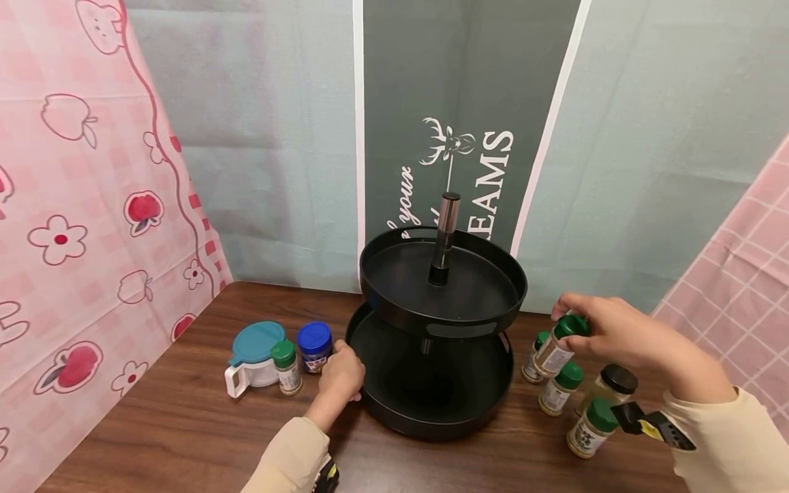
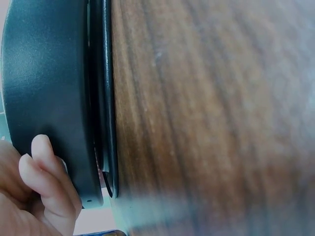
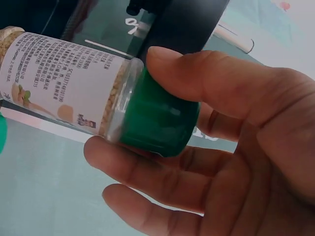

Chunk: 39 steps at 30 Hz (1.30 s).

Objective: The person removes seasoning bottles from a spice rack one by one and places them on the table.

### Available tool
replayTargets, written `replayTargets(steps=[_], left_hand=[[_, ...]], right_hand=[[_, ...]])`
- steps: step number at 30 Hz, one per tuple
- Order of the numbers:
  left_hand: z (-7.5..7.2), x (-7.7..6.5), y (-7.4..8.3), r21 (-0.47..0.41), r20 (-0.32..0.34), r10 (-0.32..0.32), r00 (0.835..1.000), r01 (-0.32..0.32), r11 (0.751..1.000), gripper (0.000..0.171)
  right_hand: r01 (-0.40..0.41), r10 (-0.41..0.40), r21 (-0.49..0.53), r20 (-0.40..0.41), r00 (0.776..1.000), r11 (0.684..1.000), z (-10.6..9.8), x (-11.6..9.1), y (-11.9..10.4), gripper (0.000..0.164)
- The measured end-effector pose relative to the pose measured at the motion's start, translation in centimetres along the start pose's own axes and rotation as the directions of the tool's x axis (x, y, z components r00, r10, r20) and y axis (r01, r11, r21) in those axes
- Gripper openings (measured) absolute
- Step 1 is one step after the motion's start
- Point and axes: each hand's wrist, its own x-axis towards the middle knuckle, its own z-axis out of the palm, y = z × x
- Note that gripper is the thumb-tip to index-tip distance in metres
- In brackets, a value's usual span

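A black two-tier round tray (image 1: 425, 426) with a central post (image 1: 445, 233) stands mid-table. My left hand (image 1: 341, 373) holds the left rim of its lower tier; in the left wrist view, curled fingers (image 2: 54, 191) lie against the tray's outer wall. On the right, my right hand (image 1: 616, 332) grips a spice jar (image 1: 550, 357) by its green lid, thumb on one side and fingers on the other. The jar tilts, lid up toward the palm, above other jars. Its white printed label (image 3: 64, 81) and grainy contents show in the right wrist view.
Right of the tray stand green-lidded spice jars (image 1: 561, 389) and a black-lidded jar (image 1: 607, 389). On the left are a teal-lidded white container (image 1: 259, 346) with a handle, a green-lidded jar (image 1: 287, 370) and a blue-lidded jar (image 1: 315, 346). Printed cloths hang behind and beside the table.
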Motion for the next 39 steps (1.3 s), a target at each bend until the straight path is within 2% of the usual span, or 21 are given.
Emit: replayTargets(steps=[12,20,26,31,34,39], left_hand=[[0.0,0.0,0.0,-0.003,0.001,0.001,1.000,-0.001,1.000,0.020],[0.0,0.0,-0.1,0.000,0.004,0.007,1.000,-0.007,1.000,0.020],[0.2,0.0,0.0,-0.009,0.006,0.008,1.000,-0.007,1.000,0.021],[0.2,-0.1,0.0,-0.012,0.004,0.007,1.000,-0.007,1.000,0.022],[0.1,-0.1,0.0,-0.012,-0.001,0.003,1.000,-0.003,1.000,0.022],[0.0,0.0,-0.1,-0.013,-0.004,0.011,1.000,-0.011,1.000,0.021]], right_hand=[[0.005,-0.005,-0.009,0.078,0.997,1.000,1.9,-0.6,0.3,0.029],[0.020,-0.031,0.081,0.130,0.991,0.997,3.6,-0.9,0.3,0.027],[-0.005,-0.024,0.141,0.207,0.978,0.990,4.7,-1.0,0.2,0.027],[-0.006,-0.038,0.185,0.230,0.973,0.983,5.7,-1.4,0.3,0.027],[-0.022,-0.034,0.210,0.257,0.966,0.978,6.3,-1.5,0.3,0.028],[-0.094,0.026,0.208,0.309,0.951,0.974,6.9,-1.9,0.4,0.031]])
